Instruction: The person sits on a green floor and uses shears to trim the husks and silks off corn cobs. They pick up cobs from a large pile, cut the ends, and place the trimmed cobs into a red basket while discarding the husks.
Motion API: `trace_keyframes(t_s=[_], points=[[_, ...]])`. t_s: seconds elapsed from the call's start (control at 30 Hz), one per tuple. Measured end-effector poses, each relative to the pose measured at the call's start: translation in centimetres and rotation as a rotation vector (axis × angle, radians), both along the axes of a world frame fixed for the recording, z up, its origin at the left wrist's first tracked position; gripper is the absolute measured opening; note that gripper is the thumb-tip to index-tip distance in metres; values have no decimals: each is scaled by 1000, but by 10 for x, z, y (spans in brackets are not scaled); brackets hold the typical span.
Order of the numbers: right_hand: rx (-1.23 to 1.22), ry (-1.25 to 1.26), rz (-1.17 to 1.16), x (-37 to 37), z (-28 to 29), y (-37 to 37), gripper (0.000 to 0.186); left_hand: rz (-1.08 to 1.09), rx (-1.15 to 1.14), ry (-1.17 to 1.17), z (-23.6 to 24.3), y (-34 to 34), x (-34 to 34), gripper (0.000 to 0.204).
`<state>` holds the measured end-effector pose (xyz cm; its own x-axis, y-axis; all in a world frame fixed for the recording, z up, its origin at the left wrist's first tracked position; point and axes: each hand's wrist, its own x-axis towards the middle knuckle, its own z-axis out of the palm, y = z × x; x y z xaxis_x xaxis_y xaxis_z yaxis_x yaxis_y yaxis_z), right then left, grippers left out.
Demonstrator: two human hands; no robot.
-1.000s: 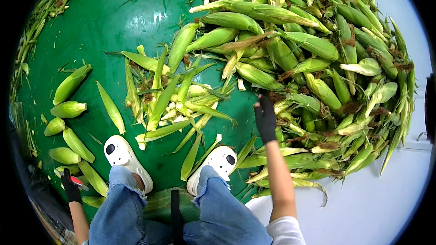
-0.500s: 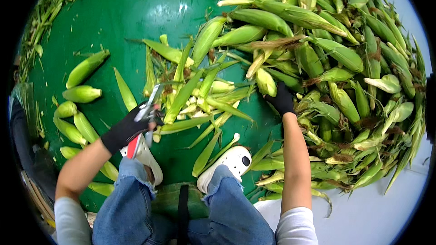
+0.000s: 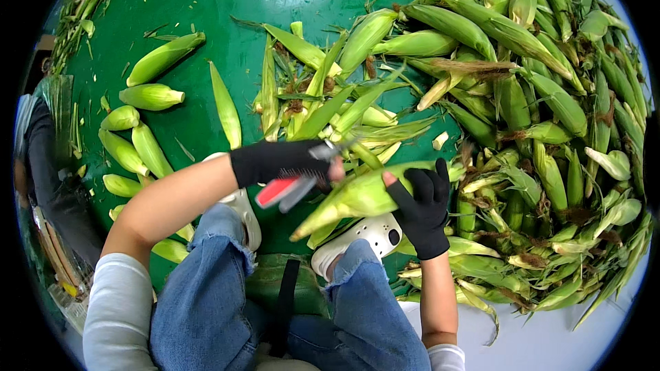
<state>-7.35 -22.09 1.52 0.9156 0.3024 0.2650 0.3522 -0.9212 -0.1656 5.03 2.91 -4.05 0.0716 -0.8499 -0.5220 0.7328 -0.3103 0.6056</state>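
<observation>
My right hand (image 3: 421,209), in a black glove with bare fingertips, grips a green ear of corn (image 3: 354,196) in its husk. The ear lies slanted above my right shoe, its pale narrow end pointing down and left. My left hand (image 3: 285,163), gloved alike, is closed on a bladed metal tool with red and grey handle parts (image 3: 278,191). Motion blurs the tool, so its exact kind is unclear. Its blade end is close above the ear. Just beyond my hands lies a heap of stripped husk leaves and cut pieces (image 3: 320,120).
A big pile of unhusked corn (image 3: 550,103) fills the right side. Several trimmed ears (image 3: 151,96) lie on the green floor (image 3: 206,0) at left. Husk scraps (image 3: 89,0) line the far left edge. My white shoes (image 3: 361,240) stand near my hands.
My right hand has drawn an ear of corn from the pile toward me, to the middle. My left hand has moved right with the tool, close to that ear. The view has shifted slightly.
</observation>
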Motion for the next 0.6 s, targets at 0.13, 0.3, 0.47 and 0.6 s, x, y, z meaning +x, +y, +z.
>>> trace_keyframes(t_s=[0.13, 0.3, 0.47, 0.6], points=[[75, -56, -266, 1, -8, 13, 62, 43, -7, -538, 30, -20, -38, 84], [2192, 358, -646, -13, -44, 13, 61, 67, 2, -407, 33, -18, -24, 81], [1936, 228, -840, 20, -21, 46, 52, -12, 287, -1701, 43, -17, -19, 70], [2144, -42, -923, 12, -16, 23, 51, 191, 187, -365, 48, -6, -47, 71]])
